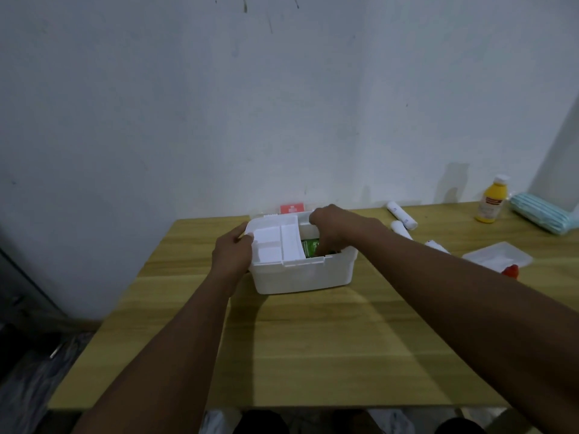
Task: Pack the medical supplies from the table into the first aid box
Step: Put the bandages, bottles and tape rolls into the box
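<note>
The white first aid box (300, 278) stands open on the wooden table (313, 339), its lid with a red label (292, 208) tipped back behind it. A white divided tray (275, 245) sits across the box's left half. My left hand (232, 255) grips the tray's left edge. My right hand (332, 230) reaches down into the box's right half, fingers on a green packet (309, 247); whether it holds the packet is hidden. To the right lie white bandage rolls (401, 215), a yellow bottle (490, 200), a stack of blue face masks (540, 213) and a clear gauze pouch (498, 256).
A small red-capped item (510, 271) peeks out beside my right forearm. The table meets a pale wall at the back. Dark clutter lies on the floor at the left, past the table's left edge.
</note>
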Demonstrator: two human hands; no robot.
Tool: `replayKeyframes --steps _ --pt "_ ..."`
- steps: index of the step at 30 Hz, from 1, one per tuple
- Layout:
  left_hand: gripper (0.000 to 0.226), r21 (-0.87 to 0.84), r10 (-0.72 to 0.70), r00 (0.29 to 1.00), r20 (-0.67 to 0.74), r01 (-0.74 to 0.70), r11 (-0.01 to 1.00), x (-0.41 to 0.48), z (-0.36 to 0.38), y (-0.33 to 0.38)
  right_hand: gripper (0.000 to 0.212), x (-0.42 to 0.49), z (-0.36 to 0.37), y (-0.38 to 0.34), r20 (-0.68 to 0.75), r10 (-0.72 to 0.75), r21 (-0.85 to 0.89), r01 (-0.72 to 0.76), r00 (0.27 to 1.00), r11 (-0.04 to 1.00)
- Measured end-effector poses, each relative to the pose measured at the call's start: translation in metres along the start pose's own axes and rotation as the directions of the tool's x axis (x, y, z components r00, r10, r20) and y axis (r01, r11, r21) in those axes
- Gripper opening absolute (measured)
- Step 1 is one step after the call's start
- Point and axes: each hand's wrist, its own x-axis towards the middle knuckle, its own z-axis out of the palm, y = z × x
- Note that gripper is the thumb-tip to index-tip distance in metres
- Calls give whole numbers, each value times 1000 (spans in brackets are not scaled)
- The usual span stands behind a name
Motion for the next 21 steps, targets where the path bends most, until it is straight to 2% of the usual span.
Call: replayKeyframes --steps 4,6,8,11,14,17,20,21 --pt "40 15 7 1000 -4 -6 1000 -1 1 1 48 -8 -11 1 24 56 -12 -56 998 998" --pt "41 14 7 1000 3 -7 1000 -1 1 1 39 -9 -6 -3 37 78 -20 -78 996 997" --pt "41 19 9 1000 0 -9 1000 -2 2 2 26 -7 1 -7 -8 96 -12 -96 995 995" --pt "41 22 13 1000 -4 -13 1000 -3 3 2 25 -7 4 -6 -44 124 11 -124 991 992" --pt "41 17 13 1000 -5 -12 1000 -3 4 2 35 -6 6 -3 -18 132 9 -132 991 991" --pt "41 13 12 1000 12 -12 1000 -4 6 2 15 -8 3 -5 42 114 -34 -113 993 993" --pt "41 16 10 1000 22 -10 1000 -4 6 2 8 -10 0 -2 94 117 -6 -117 989 993" --pt "41 13 8 1000 23 -9 1000 -3 6 2 13 -8 2 1 73 123 14 -124 990 992"
